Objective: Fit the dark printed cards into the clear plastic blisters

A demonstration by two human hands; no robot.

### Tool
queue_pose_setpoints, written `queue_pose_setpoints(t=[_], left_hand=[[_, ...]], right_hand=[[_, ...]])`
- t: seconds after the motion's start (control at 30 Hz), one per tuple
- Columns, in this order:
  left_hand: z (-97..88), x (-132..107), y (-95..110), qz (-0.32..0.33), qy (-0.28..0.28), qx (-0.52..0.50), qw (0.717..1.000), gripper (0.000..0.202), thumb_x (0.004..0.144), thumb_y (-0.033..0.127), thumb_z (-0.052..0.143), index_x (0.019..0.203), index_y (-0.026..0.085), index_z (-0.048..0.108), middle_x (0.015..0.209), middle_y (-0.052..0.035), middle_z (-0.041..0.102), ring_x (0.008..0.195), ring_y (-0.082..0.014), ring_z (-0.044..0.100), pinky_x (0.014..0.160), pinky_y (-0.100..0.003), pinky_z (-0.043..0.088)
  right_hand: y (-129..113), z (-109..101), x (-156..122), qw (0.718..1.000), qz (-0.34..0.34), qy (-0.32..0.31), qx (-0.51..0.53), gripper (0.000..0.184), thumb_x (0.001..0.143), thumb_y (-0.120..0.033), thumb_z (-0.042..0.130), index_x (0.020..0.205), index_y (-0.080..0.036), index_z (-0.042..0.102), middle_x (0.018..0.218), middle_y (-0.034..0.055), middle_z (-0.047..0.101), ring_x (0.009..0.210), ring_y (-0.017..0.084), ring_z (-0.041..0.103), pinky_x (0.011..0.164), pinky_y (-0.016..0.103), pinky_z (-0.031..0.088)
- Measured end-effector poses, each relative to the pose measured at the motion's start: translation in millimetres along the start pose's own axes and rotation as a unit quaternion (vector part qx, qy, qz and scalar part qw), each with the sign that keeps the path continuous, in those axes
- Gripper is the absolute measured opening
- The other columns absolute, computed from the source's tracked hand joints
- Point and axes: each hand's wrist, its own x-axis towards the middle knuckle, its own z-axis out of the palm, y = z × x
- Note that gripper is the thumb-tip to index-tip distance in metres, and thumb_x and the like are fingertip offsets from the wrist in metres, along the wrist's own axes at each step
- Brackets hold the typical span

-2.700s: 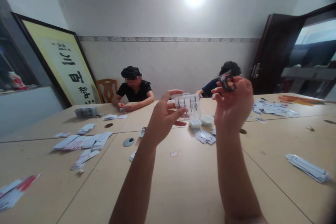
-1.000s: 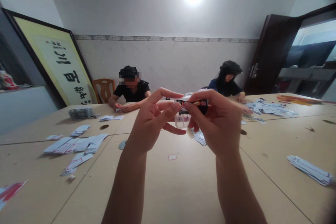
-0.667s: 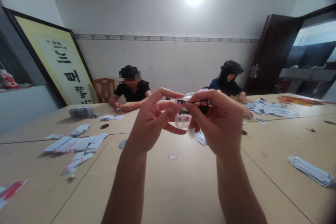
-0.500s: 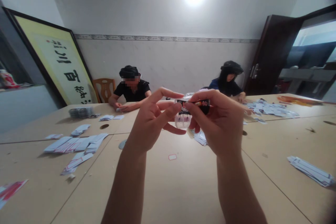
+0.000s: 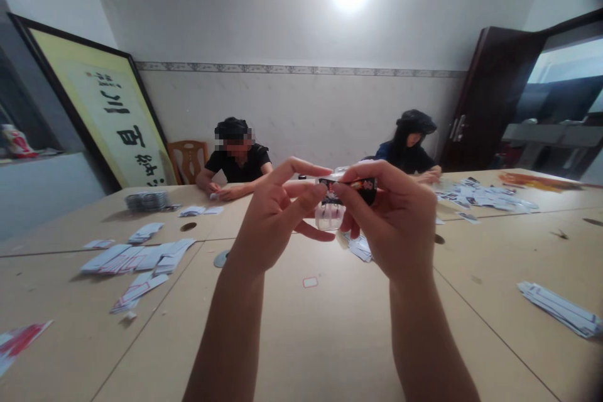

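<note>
1. Right hand point(image 5: 391, 213) has come in from well apart; its dark printed card point(image 5: 367, 186), earlier raised clear of the case, is now up against the clear plastic case point(image 5: 330, 218).
2. Left hand point(image 5: 277, 217) half-closed: index finger along the case's top edge, thumb on the card's front, lower fingers curled by the case bottom.
3. Right hand mostly closed, thumb and index pinching the card; other fingers partly hidden. Case and card held in the air between both hands, above the table point(image 5: 325, 345).
4. Table, near: red-and-white papers point(image 5: 21, 345) at left edge, white strip bundle point(image 5: 558, 309) at right, small red-bordered label point(image 5: 310, 282) in the middle.
5. Farther: white folded slips point(image 5: 136, 257) left, grey stack point(image 5: 147, 201) beyond them, loose card heap point(image 5: 490, 195) right.
6. Across the table: two seated people, one in a black shirt point(image 5: 238, 166), one in a dark cap point(image 5: 414, 120).
7. Back: framed calligraphy point(image 5: 101, 100) leaning left, dark door point(image 5: 492, 94) right.
</note>
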Motion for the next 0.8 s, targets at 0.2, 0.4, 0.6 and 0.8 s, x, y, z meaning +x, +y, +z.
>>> queue_pose_setpoints(t=[0.2,0.4,0.6,0.8], left_hand=[[0.0,0.1,-1.9,0.008,0.005,-0.015,1.000,0.024,0.088,0.037,0.072,0.104,0.022,0.063,0.085,0.0004,0.072,0.074,-0.0179,0.075,0.055,-0.030,0.068],[-0.4,-0.1,-1.9,0.006,0.000,-0.016,1.000,0.021,0.089,0.036,0.071,0.104,0.023,0.064,0.086,0.0010,0.072,0.071,-0.0178,0.075,0.055,-0.031,0.069],[2.4,0.2,-2.3,0.015,0.020,-0.011,1.000,0.022,0.088,0.038,0.072,0.099,0.022,0.064,0.087,0.0002,0.072,0.070,-0.0162,0.073,0.052,-0.028,0.068],[2.1,1.0,-4.0,0.012,0.026,-0.007,1.000,0.026,0.086,0.040,0.073,0.098,0.021,0.062,0.085,-0.0001,0.073,0.067,-0.0164,0.073,0.051,-0.029,0.067]], right_hand=[[-0.7,-0.5,0.2,1.000,-0.004,0.003,0.002,0.009,0.083,-0.015,0.074,0.082,-0.020,0.067,0.057,-0.0073,0.061,0.042,0.010,0.061,0.039,0.020,0.048],[0.7,-0.4,-0.6,1.000,0.009,0.002,0.009,0.008,0.083,-0.017,0.074,0.082,-0.021,0.067,0.057,-0.0071,0.060,0.042,0.009,0.060,0.039,0.020,0.048],[0.9,0.3,-0.4,1.000,0.012,0.005,0.019,0.009,0.082,-0.017,0.075,0.082,-0.021,0.067,0.059,-0.0068,0.061,0.041,0.009,0.059,0.038,0.019,0.048],[2.1,1.6,-0.3,0.999,0.022,0.006,0.026,0.008,0.082,-0.017,0.075,0.082,-0.021,0.067,0.057,-0.0073,0.059,0.040,0.009,0.058,0.036,0.018,0.047]])
